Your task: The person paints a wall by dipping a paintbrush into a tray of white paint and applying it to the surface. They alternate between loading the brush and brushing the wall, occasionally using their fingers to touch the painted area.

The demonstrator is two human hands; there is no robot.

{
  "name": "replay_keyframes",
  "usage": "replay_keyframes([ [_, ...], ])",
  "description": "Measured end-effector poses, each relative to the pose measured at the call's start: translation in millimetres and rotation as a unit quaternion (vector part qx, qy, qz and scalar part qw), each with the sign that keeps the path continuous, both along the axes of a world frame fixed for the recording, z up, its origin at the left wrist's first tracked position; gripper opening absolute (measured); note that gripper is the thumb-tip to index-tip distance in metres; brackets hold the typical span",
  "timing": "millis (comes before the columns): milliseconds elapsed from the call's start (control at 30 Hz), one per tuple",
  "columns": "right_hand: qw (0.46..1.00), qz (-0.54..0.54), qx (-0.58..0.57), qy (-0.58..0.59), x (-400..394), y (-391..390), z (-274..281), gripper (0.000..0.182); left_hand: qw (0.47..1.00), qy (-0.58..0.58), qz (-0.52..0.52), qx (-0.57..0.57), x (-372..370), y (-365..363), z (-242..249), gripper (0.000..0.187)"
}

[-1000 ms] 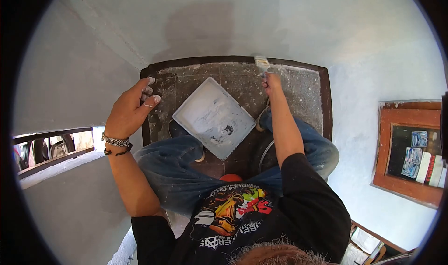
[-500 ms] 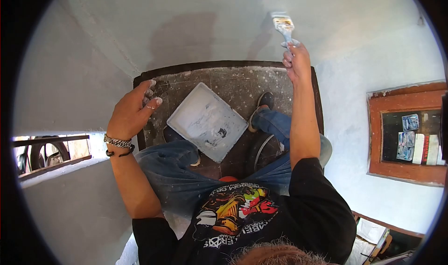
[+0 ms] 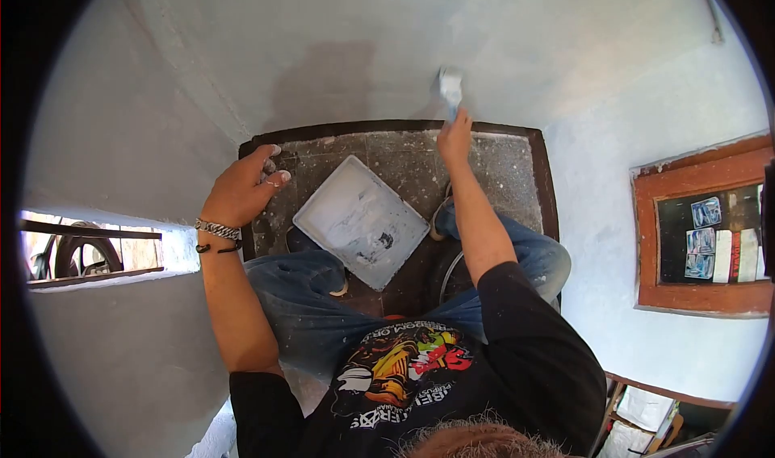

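A paintbrush (image 3: 451, 87) with whitened bristles is at the grey wall (image 3: 533, 46) in front of me, slightly blurred. My right hand (image 3: 456, 139) is closed around its handle. At the left, my left hand (image 3: 242, 188) hovers with thumb and fingers apart and nothing between them; white paint coats its fingertips. Between my legs a pale paint tray (image 3: 331, 208) lies on the floor, smeared with white and marked by a dark patch. My left hand is up and left of this tray, not touching it.
A dark skirting strip (image 3: 387, 125) edges the paint-spotted floor (image 3: 492, 175). To the right is an orange-brown wooden window frame (image 3: 686, 296). A barred opening (image 3: 97, 234) cuts the left wall. Shelves with white items (image 3: 646, 409) stand at lower right.
My right hand has brought the paintbrush down and to the left along the wall. My left hand stays nearly where it was, and the view has shifted slightly.
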State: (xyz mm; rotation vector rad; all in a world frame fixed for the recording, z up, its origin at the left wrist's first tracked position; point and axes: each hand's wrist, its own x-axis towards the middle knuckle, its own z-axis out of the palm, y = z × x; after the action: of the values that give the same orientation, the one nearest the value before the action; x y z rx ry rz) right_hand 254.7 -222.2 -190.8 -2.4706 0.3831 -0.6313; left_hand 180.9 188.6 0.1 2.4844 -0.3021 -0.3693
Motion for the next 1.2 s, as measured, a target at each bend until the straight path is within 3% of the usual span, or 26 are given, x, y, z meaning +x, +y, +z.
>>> replay_keyframes([
  [100, 1.000, 0.014, -0.002, 0.007, -18, -20, -25, 0.031, 1.000, 0.003, -0.003, 0.007, 0, -3, 5, 0.052],
  [200, 0.984, 0.033, -0.072, 0.161, -13, -39, 26, 0.028, 1.000, -0.002, -0.006, 0.012, 0, -2, 6, 0.053],
  [267, 0.972, 0.055, -0.132, 0.185, 7, -42, 89, 0.025, 1.000, -0.020, -0.013, -0.006, 0, 0, -4, 0.053],
  [433, 0.967, 0.088, -0.226, 0.079, 34, -39, 248, 0.024, 1.000, -0.019, -0.017, 0.016, -6, -9, 9, 0.053],
  [533, 0.977, 0.115, -0.177, -0.024, 2, -34, 278, 0.028, 0.997, -0.076, -0.025, -0.022, -5, -8, -2, 0.051],
  [633, 0.989, 0.142, -0.011, 0.032, -39, -2, 237, 0.029, 0.997, -0.069, -0.014, -0.013, -2, 7, -12, 0.052],
  [767, 0.930, 0.284, -0.060, 0.226, -66, 5, 52, 0.036, 0.999, 0.003, 0.029, -0.034, -4, 18, -14, 0.057],
  [833, 0.868, 0.300, -0.076, 0.388, -78, 45, 5, 0.033, 0.999, -0.003, 0.042, -0.023, -5, 21, -17, 0.057],
  [900, 0.859, 0.280, -0.095, 0.418, -83, 66, -51, 0.032, 0.999, -0.004, 0.032, -0.028, -5, 22, -17, 0.057],
  [1000, 0.881, 0.243, -0.129, 0.385, -84, 101, -84, 0.034, 0.999, -0.008, 0.020, -0.026, -3, 21, -16, 0.052],
  [1200, 0.847, 0.251, -0.170, 0.437, -110, 151, -127, 0.028, 0.999, -0.014, 0.007, -0.031, 1, 17, -16, 0.050],
])
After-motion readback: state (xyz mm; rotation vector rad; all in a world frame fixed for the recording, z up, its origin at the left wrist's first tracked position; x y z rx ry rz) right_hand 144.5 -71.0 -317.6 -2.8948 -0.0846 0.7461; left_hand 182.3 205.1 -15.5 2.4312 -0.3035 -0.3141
